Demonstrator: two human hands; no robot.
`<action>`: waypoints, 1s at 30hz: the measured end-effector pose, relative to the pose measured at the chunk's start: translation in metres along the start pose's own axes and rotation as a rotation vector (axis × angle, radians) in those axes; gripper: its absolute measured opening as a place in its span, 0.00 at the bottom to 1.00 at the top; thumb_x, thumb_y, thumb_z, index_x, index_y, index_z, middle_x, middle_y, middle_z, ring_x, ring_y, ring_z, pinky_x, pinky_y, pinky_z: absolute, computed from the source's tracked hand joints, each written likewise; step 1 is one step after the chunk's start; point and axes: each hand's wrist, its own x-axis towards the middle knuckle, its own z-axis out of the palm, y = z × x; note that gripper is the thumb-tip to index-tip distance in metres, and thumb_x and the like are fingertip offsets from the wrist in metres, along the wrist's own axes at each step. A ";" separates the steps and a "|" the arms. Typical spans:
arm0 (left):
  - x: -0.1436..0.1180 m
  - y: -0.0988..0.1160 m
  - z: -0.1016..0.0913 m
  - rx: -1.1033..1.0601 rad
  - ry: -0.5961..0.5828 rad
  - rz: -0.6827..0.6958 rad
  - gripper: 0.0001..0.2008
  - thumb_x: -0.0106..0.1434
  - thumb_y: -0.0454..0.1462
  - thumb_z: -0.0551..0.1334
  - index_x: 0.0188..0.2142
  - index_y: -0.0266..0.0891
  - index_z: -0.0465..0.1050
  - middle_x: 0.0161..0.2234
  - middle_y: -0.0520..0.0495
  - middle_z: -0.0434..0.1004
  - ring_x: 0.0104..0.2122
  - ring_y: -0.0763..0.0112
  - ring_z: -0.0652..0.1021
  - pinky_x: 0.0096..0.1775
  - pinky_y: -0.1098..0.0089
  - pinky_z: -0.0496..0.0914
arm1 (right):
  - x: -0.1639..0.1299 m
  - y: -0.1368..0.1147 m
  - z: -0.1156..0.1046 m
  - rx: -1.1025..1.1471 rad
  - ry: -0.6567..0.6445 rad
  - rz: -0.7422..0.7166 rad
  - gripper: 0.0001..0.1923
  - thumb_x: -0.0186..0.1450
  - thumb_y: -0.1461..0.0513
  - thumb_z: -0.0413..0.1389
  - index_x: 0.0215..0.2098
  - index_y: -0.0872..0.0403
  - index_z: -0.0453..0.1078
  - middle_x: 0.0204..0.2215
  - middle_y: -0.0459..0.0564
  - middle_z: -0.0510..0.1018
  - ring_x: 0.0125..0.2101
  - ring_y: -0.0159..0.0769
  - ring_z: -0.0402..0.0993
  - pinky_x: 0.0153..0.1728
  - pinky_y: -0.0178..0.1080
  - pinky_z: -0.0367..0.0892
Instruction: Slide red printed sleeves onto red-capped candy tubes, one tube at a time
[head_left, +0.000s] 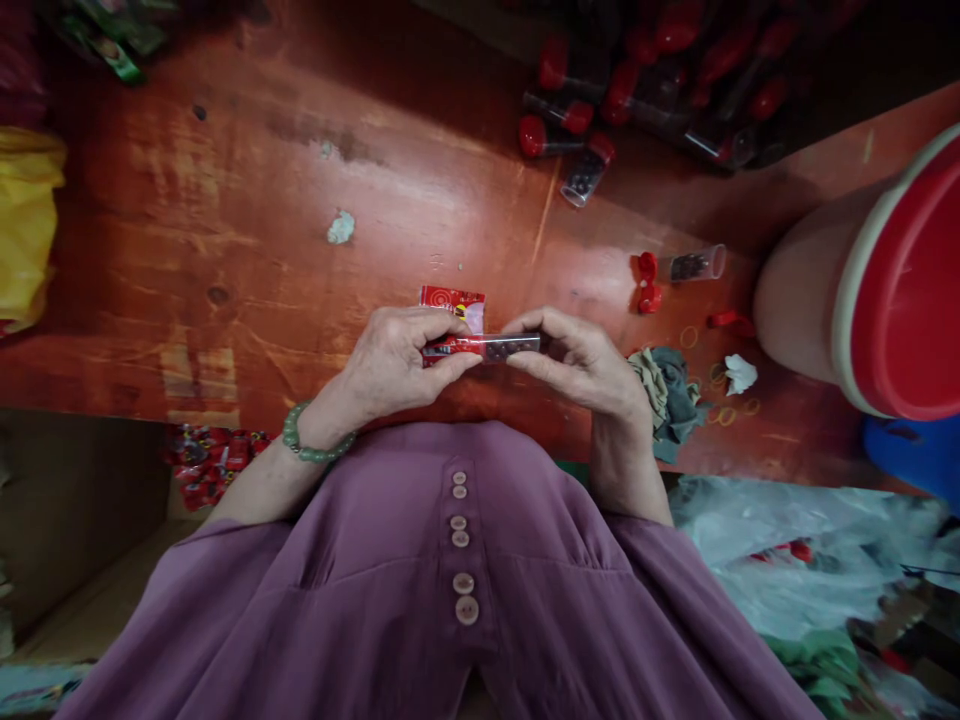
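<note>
Dim, warm indoor light. Soft glare sheen across middle of red table (390, 190), light apparently from above and ahead. Top edge and corners fall into deep shadow. Strong wide-angle bending at edges. Centre fairly sharp; far tubes (592, 120) dark, slightly blurred.

A single view comes from a camera worn on the person's head, looking steeply down and forward. It sits close above the purple shirt (450, 580) and both hands, with the red counter (225, 250) stretching away toward the top edge.
</note>
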 end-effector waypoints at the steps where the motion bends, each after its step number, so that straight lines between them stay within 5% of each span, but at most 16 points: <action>1: 0.000 0.002 0.001 -0.005 -0.005 0.015 0.07 0.61 0.39 0.66 0.34 0.36 0.79 0.29 0.48 0.83 0.25 0.73 0.78 0.30 0.72 0.69 | -0.004 0.000 -0.001 -0.024 0.015 -0.022 0.10 0.70 0.55 0.56 0.43 0.51 0.72 0.36 0.47 0.79 0.33 0.33 0.72 0.36 0.36 0.65; 8: -0.001 0.014 0.011 -0.010 0.031 0.105 0.06 0.62 0.37 0.65 0.34 0.36 0.79 0.30 0.47 0.83 0.30 0.69 0.81 0.35 0.70 0.73 | -0.019 -0.008 0.001 -0.057 0.119 -0.066 0.07 0.68 0.60 0.59 0.43 0.51 0.76 0.36 0.49 0.81 0.37 0.35 0.76 0.42 0.39 0.70; 12: -0.004 0.014 0.010 -0.180 0.155 -0.143 0.17 0.56 0.42 0.72 0.44 0.38 0.80 0.38 0.45 0.85 0.36 0.65 0.83 0.43 0.68 0.75 | -0.020 0.007 0.015 0.348 0.234 0.116 0.10 0.64 0.56 0.63 0.41 0.52 0.75 0.32 0.44 0.81 0.27 0.28 0.75 0.31 0.33 0.72; 16: -0.008 0.010 0.012 -0.702 0.298 -0.390 0.34 0.46 0.45 0.78 0.52 0.40 0.76 0.44 0.43 0.84 0.44 0.62 0.83 0.49 0.67 0.75 | -0.013 0.017 0.037 0.623 0.372 0.204 0.15 0.59 0.54 0.67 0.40 0.52 0.73 0.28 0.42 0.79 0.23 0.25 0.74 0.26 0.30 0.73; 22: -0.008 0.010 0.023 -1.073 0.355 -0.590 0.15 0.49 0.45 0.76 0.30 0.38 0.81 0.31 0.46 0.84 0.33 0.67 0.82 0.45 0.66 0.75 | 0.001 0.013 0.064 0.701 0.398 0.168 0.19 0.58 0.51 0.67 0.41 0.51 0.71 0.32 0.44 0.80 0.26 0.28 0.77 0.28 0.33 0.75; 27: -0.001 0.009 0.029 -1.077 0.543 -0.611 0.16 0.45 0.45 0.78 0.29 0.39 0.82 0.28 0.51 0.84 0.28 0.74 0.80 0.39 0.72 0.74 | 0.009 0.015 0.076 0.463 0.510 0.063 0.14 0.62 0.54 0.65 0.41 0.52 0.70 0.34 0.45 0.80 0.30 0.28 0.77 0.35 0.34 0.75; 30: 0.002 0.006 0.030 -1.025 0.569 -0.576 0.16 0.44 0.45 0.79 0.27 0.39 0.81 0.26 0.53 0.82 0.26 0.77 0.78 0.35 0.74 0.73 | 0.016 0.019 0.076 0.694 0.355 0.085 0.16 0.62 0.52 0.64 0.40 0.52 0.67 0.26 0.41 0.77 0.22 0.27 0.74 0.25 0.31 0.72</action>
